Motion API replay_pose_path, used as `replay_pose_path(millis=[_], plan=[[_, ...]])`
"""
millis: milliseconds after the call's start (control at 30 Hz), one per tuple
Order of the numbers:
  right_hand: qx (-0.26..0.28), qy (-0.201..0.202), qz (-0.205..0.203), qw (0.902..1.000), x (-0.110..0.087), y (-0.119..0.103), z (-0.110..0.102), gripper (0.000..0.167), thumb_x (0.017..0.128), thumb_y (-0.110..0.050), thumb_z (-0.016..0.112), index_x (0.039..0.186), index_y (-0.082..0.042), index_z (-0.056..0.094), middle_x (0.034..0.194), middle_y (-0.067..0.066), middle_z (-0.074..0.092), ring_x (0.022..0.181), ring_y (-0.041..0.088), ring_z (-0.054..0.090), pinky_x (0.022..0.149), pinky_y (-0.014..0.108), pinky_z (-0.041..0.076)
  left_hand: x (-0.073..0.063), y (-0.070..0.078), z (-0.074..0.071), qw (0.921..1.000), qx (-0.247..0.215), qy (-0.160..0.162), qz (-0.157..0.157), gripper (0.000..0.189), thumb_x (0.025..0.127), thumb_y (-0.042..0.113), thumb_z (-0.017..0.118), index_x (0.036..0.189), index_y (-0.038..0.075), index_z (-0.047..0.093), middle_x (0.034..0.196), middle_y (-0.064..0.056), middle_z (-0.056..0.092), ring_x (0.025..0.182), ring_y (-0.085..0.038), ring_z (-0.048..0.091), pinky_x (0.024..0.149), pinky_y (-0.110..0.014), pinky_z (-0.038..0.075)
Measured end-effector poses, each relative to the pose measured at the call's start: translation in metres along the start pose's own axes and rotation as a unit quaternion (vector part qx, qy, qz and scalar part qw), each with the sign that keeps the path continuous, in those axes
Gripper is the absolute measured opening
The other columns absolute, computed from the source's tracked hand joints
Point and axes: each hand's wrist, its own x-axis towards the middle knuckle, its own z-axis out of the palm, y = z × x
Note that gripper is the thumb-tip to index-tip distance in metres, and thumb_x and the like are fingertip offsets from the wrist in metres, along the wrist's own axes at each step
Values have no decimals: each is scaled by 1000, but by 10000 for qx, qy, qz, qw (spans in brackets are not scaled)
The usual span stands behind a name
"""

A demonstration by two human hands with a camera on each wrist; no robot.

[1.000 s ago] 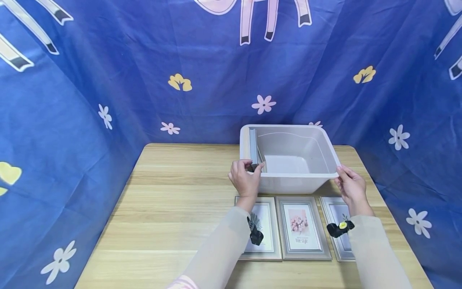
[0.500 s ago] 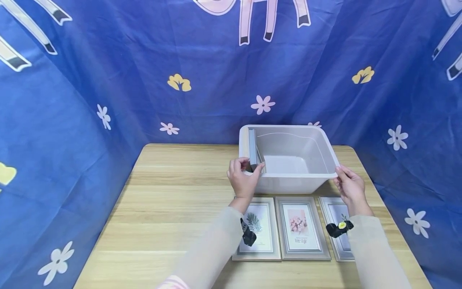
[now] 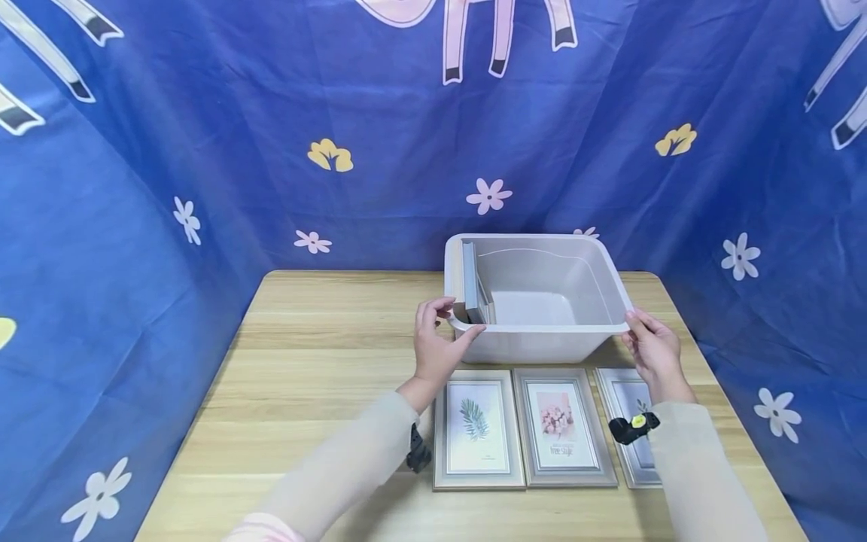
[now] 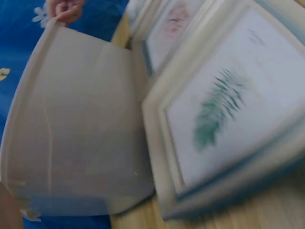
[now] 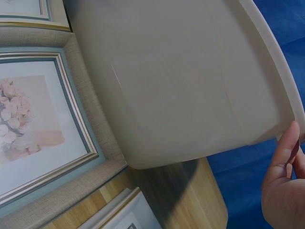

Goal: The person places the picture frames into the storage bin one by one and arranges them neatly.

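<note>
While the right hand [image 3: 655, 350] pinched the centre-right bin [image 3: 542, 345] at lower-right corner | left hand [image 3: 436, 346] at lower-left corner, fingers spread | fern picture [image 3: 478, 433] lay lower centre, nearer left hand, long axis up-frame

Both hands [image 3: 436, 352] [image 3: 657, 352] at the grey bin [image 3: 535, 346]

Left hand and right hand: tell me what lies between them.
The tub lies between the left hand and the right hand, as the head view shows; flat items stand in its left end.
</note>
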Motion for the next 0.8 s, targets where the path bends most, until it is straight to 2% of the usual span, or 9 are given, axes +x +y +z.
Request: replay_pose_path(millis=[167, 333, 567, 800], plan=[[61, 4, 46, 10000, -1, 0, 0, 7, 86, -10, 70, 89, -16, 71, 72, 2, 62, 56, 7, 57, 53, 16, 52, -8, -7, -17, 9986, 135, -486, -171, 64, 63, 17, 89, 116, 3, 57, 106, -9, 54, 93, -23, 52, 77, -41, 44], [116, 4, 95, 9999, 0, -1, 0, 8, 85, -9, 70, 89, -16, 71, 74, 3, 64, 57, 8, 58, 54, 16, 53, -19, -17, -32, 9934, 240, -1056, -367, 65, 63, 16, 89, 118, 3, 55, 112, -11, 55, 97, -23, 52, 79, -40, 45], [101, 26, 89, 9999, 0, 0, 0, 8, 85, -9, 71, 88, -17, 71, 74, 2, 64, 57, 6, 58, 55, 16, 53, -37, -31, -51, 9802, 354, -1672, -1004, 67, 68, 18, 87, 123, 2, 54, 118, -11, 53, 102, -30, 51, 82, -52, 46], [172, -81, -75, 9998, 2, 2, -1, 11, 86, -6, 69, 87, -17, 73, 77, 1, 64, 56, 6, 57, 53, 15, 52, -52, -50, -61, 9664, 454, -2038, -1497, 73, 67, 21, 88, 129, 6, 53, 119, -14, 50, 102, -29, 49, 82, -51, 49]])
